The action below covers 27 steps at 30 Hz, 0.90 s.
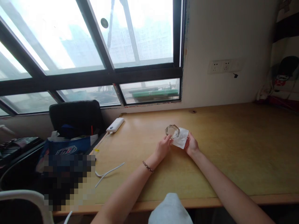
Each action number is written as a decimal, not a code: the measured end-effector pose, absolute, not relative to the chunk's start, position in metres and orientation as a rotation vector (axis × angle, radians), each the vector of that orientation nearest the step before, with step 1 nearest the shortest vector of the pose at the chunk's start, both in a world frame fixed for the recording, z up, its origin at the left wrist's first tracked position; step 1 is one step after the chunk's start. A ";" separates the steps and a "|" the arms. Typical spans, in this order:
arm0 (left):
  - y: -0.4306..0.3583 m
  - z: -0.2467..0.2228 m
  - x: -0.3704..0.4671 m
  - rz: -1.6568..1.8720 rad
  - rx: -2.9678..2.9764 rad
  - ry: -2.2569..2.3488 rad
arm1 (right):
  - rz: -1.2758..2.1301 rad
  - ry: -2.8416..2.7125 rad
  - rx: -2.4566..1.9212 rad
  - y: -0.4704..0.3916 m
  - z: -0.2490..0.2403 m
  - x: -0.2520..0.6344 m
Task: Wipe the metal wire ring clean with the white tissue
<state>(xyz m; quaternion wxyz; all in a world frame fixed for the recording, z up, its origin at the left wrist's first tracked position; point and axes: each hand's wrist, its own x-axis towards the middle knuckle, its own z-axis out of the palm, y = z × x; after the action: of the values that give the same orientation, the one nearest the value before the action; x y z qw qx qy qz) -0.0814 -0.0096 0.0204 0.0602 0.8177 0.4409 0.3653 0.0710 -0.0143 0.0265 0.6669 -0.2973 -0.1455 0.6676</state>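
A round glass-like object with a brownish rim [173,130], perhaps an ashtray, is held just above the wooden table [140,183]. My left hand [163,147] pinches its near left edge with thumb and fingers. White tissue or paper [181,138] lies against the object's right side. The fingers of my right hand [192,144] are closed on the right edge of this white sheet, partly behind it.
A white power bank [115,125] with a white cable [109,172] is at the table's left side. Further left are a black chair [76,113] and a blue bag [67,149]. Behind the table are a window and a wall with sockets [220,66].
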 end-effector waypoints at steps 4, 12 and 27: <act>-0.012 0.024 -0.086 1.058 2.561 1.339 | 1.563 -0.326 -0.712 -0.010 0.020 0.075; -0.009 0.023 -0.087 1.119 2.497 1.350 | 1.654 -0.494 -0.486 -0.020 0.033 0.076; -0.013 0.016 -0.089 0.885 2.678 1.222 | 1.486 -0.679 -0.946 -0.026 0.032 0.062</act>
<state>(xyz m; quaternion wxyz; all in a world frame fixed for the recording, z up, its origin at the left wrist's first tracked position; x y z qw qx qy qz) -0.0886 -0.0133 0.0163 0.0341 0.8708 0.3972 0.2878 0.0616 -0.0261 0.0323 0.5863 -0.4059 -0.2914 0.6376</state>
